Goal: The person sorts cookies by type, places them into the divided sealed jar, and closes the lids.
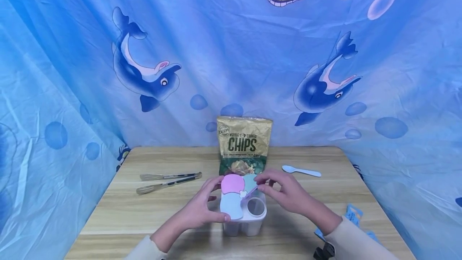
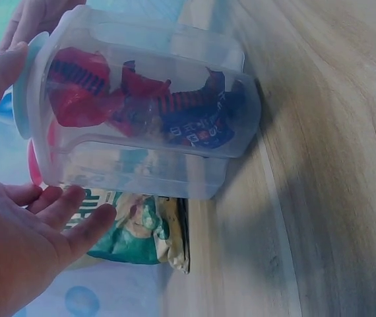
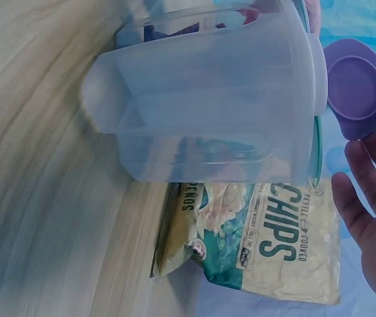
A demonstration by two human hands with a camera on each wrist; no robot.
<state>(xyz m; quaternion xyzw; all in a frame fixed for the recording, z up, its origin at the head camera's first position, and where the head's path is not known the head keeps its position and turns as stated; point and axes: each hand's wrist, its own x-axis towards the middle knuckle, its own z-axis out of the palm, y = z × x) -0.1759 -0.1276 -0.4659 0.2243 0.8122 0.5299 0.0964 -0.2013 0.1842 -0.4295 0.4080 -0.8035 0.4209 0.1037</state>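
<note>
A clear plastic storage container with several coloured flip lids stands upright on the table. Its purple lid is raised, uncovering a round opening at the front right. My right hand pinches that lid's edge between thumb and fingers. With my left hand I hold the container's left side, thumb at the front corner and fingertips by the back one. The pink lid, green lid and pale blue lid lie closed. Red and blue wrappers show inside the left front section.
Behind the container stands a gold and green chips bag. Metal tongs lie to the left, and a white spoon to the right. Blue packets are partly hidden by the right forearm. A blue patterned curtain hangs behind the table.
</note>
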